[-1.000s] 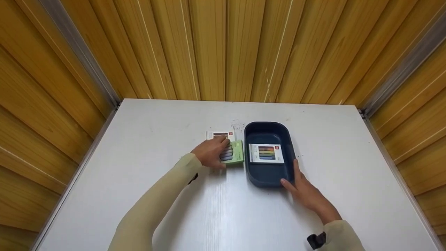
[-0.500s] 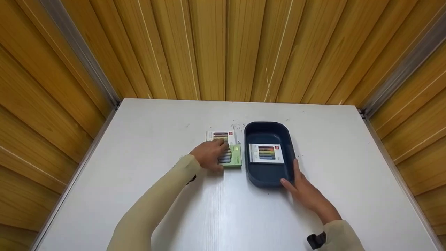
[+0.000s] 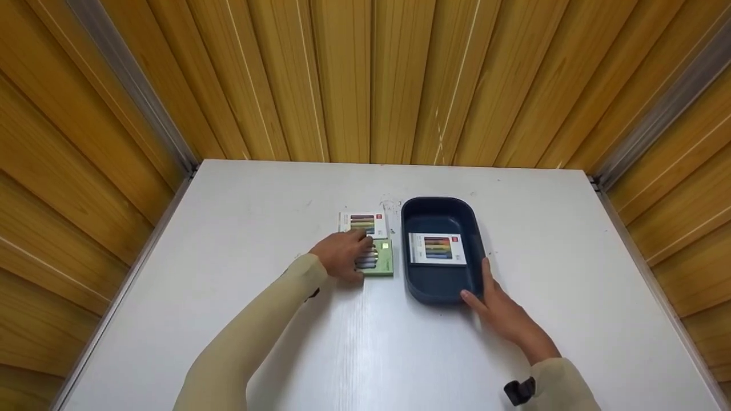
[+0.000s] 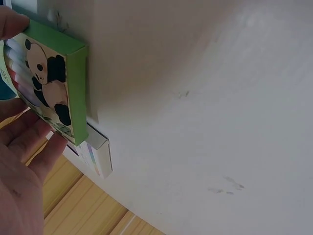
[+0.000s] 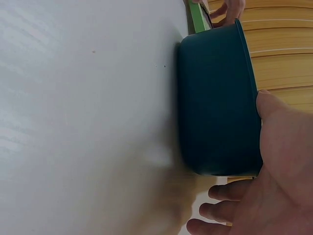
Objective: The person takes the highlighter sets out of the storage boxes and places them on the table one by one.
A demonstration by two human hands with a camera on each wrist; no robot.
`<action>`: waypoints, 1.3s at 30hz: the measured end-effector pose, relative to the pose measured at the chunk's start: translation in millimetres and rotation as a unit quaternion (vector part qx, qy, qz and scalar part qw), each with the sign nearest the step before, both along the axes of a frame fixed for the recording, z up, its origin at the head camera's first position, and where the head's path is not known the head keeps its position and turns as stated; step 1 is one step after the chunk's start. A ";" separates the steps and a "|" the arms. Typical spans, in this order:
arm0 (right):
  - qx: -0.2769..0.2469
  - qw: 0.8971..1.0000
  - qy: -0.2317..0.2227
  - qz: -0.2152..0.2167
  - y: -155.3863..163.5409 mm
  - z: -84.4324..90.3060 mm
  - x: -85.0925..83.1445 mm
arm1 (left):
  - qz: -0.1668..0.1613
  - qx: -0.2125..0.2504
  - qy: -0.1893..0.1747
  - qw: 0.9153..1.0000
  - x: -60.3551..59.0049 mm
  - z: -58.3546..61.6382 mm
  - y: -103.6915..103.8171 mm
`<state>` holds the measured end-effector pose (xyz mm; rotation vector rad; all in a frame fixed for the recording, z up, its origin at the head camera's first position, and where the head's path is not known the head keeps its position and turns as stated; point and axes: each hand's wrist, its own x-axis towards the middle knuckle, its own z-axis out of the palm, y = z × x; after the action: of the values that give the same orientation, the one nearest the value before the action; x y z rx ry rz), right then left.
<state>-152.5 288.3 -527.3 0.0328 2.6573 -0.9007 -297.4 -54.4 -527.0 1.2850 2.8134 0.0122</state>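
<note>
My left hand (image 3: 342, 257) grips a green box (image 3: 384, 260) with a window showing pastel-coloured sticks. In the left wrist view its side bears a panda picture (image 4: 46, 81), with my thumb at one edge and fingers at the opposite one. Right behind it lies a white box of coloured sticks (image 3: 377, 226), partly covered by my fingertips. A dark blue rectangular tray (image 3: 437, 294) stands to the right, holding another white box of coloured sticks (image 3: 438, 249). My right hand (image 3: 505, 317) rests at the tray's near right corner, thumb at the rim and fingers fairly straight along the outer wall.
Everything stands on a white table (image 3: 274, 205) with a few dark smudges near its middle. Wood-patterned panels (image 3: 342, 85) rise behind the table and on both sides. A narrow gap separates the green box from the tray.
My left hand has moved the green box slightly left and toward me, away from the tray, and turned it straight. More of the white box behind now shows. The right hand keeps its place.
</note>
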 end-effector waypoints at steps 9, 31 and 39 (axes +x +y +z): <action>0.000 1.000 -0.002 0.001 -0.2 1.7 -1.1 | 0.007 -0.009 0.006 1.000 1.2 -6.2 0.6; 0.005 1.000 -0.009 -0.010 -1.9 1.0 -0.8 | 0.042 0.003 -0.035 0.998 2.8 -8.4 2.1; 0.007 1.000 -0.008 -0.008 -0.8 -0.2 -1.4 | 0.052 0.010 -0.036 0.998 -0.1 -8.6 4.4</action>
<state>-153.9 287.5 -527.5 0.0634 2.6532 -0.8826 -297.5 -50.0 -535.7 1.1155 2.8214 0.0889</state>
